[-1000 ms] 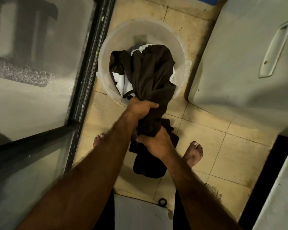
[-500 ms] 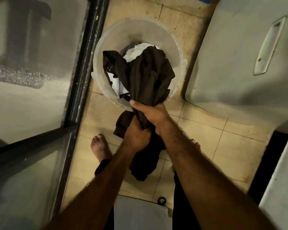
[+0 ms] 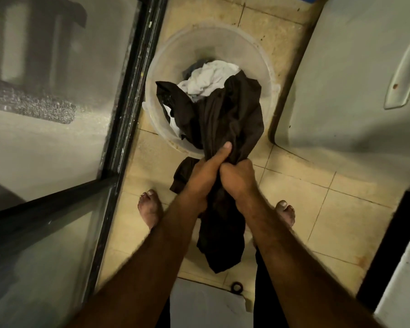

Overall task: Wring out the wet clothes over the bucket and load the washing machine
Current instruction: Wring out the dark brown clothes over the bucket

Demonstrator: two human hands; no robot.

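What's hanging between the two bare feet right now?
Head view: the dark garment hangs there over floor tile, gripped by the left hand and right hand.

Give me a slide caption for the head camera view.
The left hand and right hand grip a dark garment draped partly over the bucket.

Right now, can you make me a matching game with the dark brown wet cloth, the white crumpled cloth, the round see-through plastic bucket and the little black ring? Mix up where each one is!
Things
1. dark brown wet cloth
2. white crumpled cloth
3. round see-through plastic bucket
4. little black ring

Places
A. lying inside the bucket
B. lying by itself on the beige tiled floor
C. gripped by the left hand and the right hand
D. standing next to the glass door

Pairs: 1-C, 2-A, 3-D, 4-B
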